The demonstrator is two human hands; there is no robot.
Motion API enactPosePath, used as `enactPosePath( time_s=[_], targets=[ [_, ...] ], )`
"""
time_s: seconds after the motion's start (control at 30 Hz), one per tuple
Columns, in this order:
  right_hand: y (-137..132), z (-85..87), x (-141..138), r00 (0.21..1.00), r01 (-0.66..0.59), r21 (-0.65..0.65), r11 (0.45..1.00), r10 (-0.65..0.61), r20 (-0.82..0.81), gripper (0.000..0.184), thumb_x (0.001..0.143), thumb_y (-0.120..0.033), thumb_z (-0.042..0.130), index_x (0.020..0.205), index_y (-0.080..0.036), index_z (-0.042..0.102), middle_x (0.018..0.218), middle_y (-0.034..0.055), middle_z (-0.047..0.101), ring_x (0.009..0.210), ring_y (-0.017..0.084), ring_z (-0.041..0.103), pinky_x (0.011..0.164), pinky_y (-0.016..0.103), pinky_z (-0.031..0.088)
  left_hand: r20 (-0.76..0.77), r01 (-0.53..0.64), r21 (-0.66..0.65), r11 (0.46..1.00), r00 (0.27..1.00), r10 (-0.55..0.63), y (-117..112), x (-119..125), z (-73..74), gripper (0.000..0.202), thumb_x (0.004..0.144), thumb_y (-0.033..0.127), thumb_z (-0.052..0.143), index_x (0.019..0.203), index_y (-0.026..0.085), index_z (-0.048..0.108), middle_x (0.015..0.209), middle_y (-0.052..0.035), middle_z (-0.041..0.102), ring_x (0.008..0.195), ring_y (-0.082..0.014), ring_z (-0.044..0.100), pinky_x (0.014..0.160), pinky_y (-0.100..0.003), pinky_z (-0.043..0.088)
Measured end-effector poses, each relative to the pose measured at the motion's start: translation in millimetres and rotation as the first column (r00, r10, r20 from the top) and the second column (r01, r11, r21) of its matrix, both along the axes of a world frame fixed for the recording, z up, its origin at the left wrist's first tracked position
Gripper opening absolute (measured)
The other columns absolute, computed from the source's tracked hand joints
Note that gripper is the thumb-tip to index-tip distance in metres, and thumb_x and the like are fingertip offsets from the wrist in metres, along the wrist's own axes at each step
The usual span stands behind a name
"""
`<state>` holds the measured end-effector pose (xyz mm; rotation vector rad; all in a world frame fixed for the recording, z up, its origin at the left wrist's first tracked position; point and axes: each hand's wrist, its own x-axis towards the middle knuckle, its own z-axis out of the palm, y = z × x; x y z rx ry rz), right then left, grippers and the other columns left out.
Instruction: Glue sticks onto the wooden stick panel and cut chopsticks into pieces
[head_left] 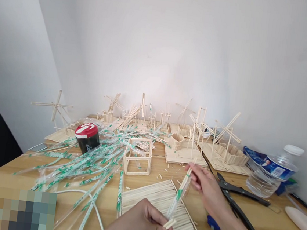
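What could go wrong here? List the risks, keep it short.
1. The left hand and right hand hold a wrapped chopstick pair over the stick mat; a slip might drop it onto the mat.
2. The right forearm lies close to the pliers, which it could knock.
3. The water bottle lies on its side and may roll.

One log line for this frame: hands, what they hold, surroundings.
left hand: pinches chopsticks | right hand: pulls wrapper end | under: stick mat | near: pliers

head camera looks down, close over table (pixel 268 224).
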<state>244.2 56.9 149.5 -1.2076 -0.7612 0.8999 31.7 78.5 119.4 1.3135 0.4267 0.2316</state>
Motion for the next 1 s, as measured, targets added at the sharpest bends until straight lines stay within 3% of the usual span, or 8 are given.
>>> enactPosePath(
  time_s=[0.13,0.2,0.33,0.53,0.7,0.77,0.9,1.0],
  targets=[
    [8.0,-5.4,40.8,0.967,0.247,0.110,0.963,-0.238,-0.092,0.042,0.056,-0.053,0.079,0.070,-0.016,0.066,0.051,-0.0092,0.039,0.041,0.002,0.027,0.037,0.016,0.019,-0.048,-0.033,0.066,0.997,0.998,0.036,6.2,-4.0,6.0,0.030,0.070,0.046,0.073,0.077,0.017,0.076,0.057,-0.0018,0.062,0.052,-0.0084,0.051,0.057,-0.021,0.038],
    [10.2,-8.2,60.1,0.929,0.360,0.155,0.920,-0.338,-0.148,0.042,0.053,-0.053,0.078,0.070,-0.018,0.062,0.052,-0.0103,0.037,0.042,0.002,0.027,0.036,0.014,0.020,-0.040,-0.236,0.125,0.964,0.969,0.242,15.0,-8.7,8.5,0.038,0.067,0.052,0.072,0.075,0.015,0.075,0.057,-0.0041,0.064,0.053,-0.0103,0.052,0.058,-0.023,0.040],
    [12.7,-11.9,77.4,0.903,0.417,0.171,0.893,-0.385,-0.191,0.041,0.050,-0.051,0.078,0.067,-0.019,0.058,0.052,-0.0110,0.035,0.041,0.002,0.026,0.035,0.013,0.020,-0.008,-0.668,0.272,0.693,0.718,0.696,43.3,-30.1,11.6,0.054,0.064,0.064,0.064,0.092,0.019,0.074,0.089,-0.0080,0.073,0.081,-0.0206,0.064,0.074,-0.029,0.048],
    [9.8,-6.5,40.6,0.993,0.105,0.082,0.991,-0.101,-0.058,0.043,0.057,-0.054,0.080,0.068,-0.015,0.066,0.049,-0.0089,0.042,0.039,0.001,0.030,0.037,0.015,0.020,-0.120,-0.672,0.629,0.391,0.413,0.903,58.1,-59.9,22.9,0.014,0.065,0.034,0.068,0.058,0.022,0.072,0.074,-0.0098,0.073,0.098,-0.0417,0.061,0.084,-0.042,0.043],
    [-2.8,-1.1,0.4,0.970,-0.229,-0.060,0.972,0.233,0.074,0.044,0.066,-0.055,0.076,0.067,-0.011,0.068,0.046,-0.0055,0.048,0.038,0.003,0.038,0.039,0.017,0.023,-0.009,-0.670,0.713,0.205,0.283,0.959,42.2,-51.6,33.4,0.017,0.073,0.029,0.063,0.084,0.028,0.076,0.115,-0.0070,0.067,0.116,-0.0364,0.055,0.098,-0.040,0.038],
    [-7.1,-2.9,-11.1,0.930,-0.332,-0.102,0.938,0.344,0.127,0.044,0.072,-0.056,0.070,0.071,-0.012,0.068,0.047,-0.0059,0.049,0.039,0.004,0.039,0.040,0.017,0.025,0.040,-0.727,0.638,0.254,0.361,0.932,35.1,-41.5,32.3,0.018,0.074,0.034,0.065,0.088,0.030,0.075,0.113,-0.0034,0.068,0.116,-0.0320,0.057,0.099,-0.036,0.038],
    [-11.9,-10.7,-28.0,0.883,-0.431,-0.143,0.891,0.449,0.137,0.046,0.073,-0.060,0.066,0.077,-0.014,0.067,0.048,-0.0062,0.052,0.036,0.005,0.043,0.037,0.018,0.029,-0.046,-0.645,0.292,0.707,0.728,0.684,18.1,-12.9,18.0,0.030,0.067,0.050,0.072,0.084,0.026,0.076,0.093,-0.0019,0.074,0.099,-0.0287,0.064,0.086,-0.032,0.047],
    [-13.5,-12.7,-36.2,0.878,-0.444,-0.144,0.884,0.461,0.126,0.044,0.073,-0.058,0.066,0.072,-0.014,0.066,0.049,-0.0047,0.055,0.035,0.006,0.047,0.036,0.018,0.033,0.051,-0.489,0.120,0.864,0.872,0.487,5.0,5.6,5.0,0.037,0.069,0.056,0.069,0.073,0.020,0.075,0.076,-0.0030,0.073,0.076,-0.0207,0.065,0.073,-0.028,0.047]
  ],
)
